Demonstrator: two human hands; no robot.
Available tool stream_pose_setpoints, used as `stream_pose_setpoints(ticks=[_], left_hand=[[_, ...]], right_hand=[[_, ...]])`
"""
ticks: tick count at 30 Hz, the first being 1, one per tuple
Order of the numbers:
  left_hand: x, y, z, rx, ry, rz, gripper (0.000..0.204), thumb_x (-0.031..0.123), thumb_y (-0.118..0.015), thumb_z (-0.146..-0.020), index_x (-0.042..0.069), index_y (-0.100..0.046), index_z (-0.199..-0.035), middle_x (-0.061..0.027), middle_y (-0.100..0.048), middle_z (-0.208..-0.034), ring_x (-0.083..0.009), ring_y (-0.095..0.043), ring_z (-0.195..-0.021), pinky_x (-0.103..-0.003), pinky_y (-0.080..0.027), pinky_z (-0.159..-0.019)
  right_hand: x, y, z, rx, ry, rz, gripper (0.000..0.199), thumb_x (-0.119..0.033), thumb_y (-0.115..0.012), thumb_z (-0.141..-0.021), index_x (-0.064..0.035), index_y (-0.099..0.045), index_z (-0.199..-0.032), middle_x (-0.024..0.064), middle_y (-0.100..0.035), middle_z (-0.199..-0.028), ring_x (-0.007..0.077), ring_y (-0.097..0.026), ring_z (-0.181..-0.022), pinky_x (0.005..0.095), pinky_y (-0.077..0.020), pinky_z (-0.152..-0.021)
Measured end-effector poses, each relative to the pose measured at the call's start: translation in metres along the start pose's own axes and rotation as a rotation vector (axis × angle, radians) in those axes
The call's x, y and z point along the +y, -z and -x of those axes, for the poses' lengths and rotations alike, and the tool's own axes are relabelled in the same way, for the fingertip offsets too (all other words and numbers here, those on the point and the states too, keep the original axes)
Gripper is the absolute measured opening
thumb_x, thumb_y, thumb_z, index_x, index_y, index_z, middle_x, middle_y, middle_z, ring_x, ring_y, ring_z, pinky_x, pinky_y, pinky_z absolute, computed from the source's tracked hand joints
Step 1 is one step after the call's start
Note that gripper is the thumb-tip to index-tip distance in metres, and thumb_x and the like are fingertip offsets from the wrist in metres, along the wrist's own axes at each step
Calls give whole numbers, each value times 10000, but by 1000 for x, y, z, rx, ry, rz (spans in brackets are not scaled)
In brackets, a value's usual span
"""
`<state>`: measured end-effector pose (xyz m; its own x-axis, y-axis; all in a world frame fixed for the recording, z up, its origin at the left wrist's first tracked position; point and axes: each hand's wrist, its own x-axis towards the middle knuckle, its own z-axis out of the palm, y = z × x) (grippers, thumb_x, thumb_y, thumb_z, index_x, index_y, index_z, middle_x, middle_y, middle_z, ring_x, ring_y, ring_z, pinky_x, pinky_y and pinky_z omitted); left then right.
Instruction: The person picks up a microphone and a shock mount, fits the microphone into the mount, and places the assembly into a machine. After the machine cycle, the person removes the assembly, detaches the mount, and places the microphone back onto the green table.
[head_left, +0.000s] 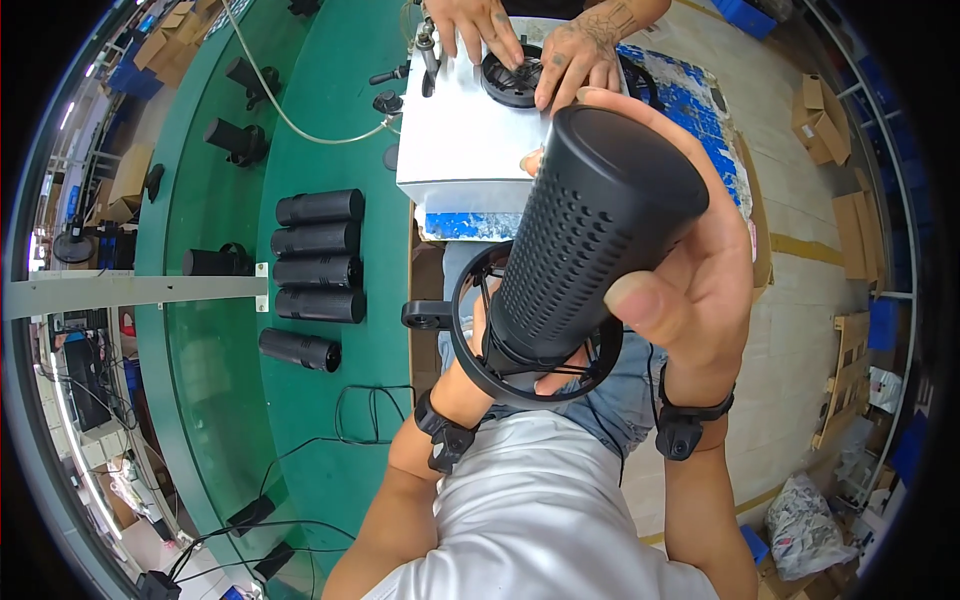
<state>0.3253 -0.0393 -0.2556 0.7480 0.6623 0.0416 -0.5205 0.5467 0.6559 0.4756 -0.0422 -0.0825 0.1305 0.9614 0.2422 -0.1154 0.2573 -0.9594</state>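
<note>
Close in front of me, a large black microphone [590, 225] with a perforated cylindrical body leans with its smooth end up and to the right. My right hand [712, 262] is wrapped round its upper part, thumb on the near side. Its lower end sits inside a black ring-shaped shock mount [462, 340], whose side lug sticks out leftward. My left hand [466, 393] is closed about the underside of the mount, with most of its fingers hidden behind ring and microphone. Thin cords or struts span the ring around the microphone's base.
Several black cylinders [318, 240] lie in a column on the green table [340, 150] to my left. Opposite, another person's hands [580, 55] work at a round black part [512, 80] on a white box [460, 150]. A metal bar [130, 290] crosses the left side; black cables [340, 438] trail nearby.
</note>
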Motion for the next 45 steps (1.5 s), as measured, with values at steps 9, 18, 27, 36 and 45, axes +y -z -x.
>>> stream_pose_setpoints(ticks=[9, 18, 27, 36, 45], left_hand=[[37, 2, 4, 395, -49, -185, 493, 330, -416, -960, -32, -456, -1293, -151, -601, -1180, -224, -589, -1067, -334, -474, -912], [89, -13, 70, 586, -527, -1407, 610, 344, -757, -702, -37, -562, -1138, -202, -593, -1162, -355, -557, -1097, -429, -416, -966], [130, 38, 165, 1143, -445, -1185, 402, 75, -754, -750, 1, -552, -1090, -75, -616, -1020, -170, -589, -918, -310, -475, -842], [248, 205, 332, 2033, -629, -1323, 703, 369, -744, -785, -68, -468, -1262, -195, -576, -1199, -296, -586, -1049, -386, -456, -922], [222, 253, 363, 2175, -327, -1386, 666, 506, -768, -692, -21, -648, -1081, -157, -662, -1113, -322, -633, -998, -415, -474, -902]], right_hand=[[28, 5, -15, -80, 179, 110, 867, -226, -882, -620, 65, -442, -1307, 110, -554, -1225, 161, -552, -1112, 292, -437, -956], [73, -53, -1, -243, 78, 299, 661, -232, -832, -670, -46, -533, -1230, 103, -548, -1113, 220, -535, -1076, 331, -424, -940], [146, -87, 51, -491, 91, 270, 710, -303, -742, -790, -62, -424, -1378, 154, -433, -1286, 303, -479, -1185, 376, -389, -1001], [208, -1, 102, -407, -411, 251, 393, -196, -685, -848, -39, -583, -1193, 89, -622, -1120, 185, -609, -1017, 314, -492, -837], [233, 14, 121, -253, -533, 168, 257, -157, -694, -834, -32, -622, -1047, 38, -659, -946, 120, -627, -855, 274, -487, -726]])
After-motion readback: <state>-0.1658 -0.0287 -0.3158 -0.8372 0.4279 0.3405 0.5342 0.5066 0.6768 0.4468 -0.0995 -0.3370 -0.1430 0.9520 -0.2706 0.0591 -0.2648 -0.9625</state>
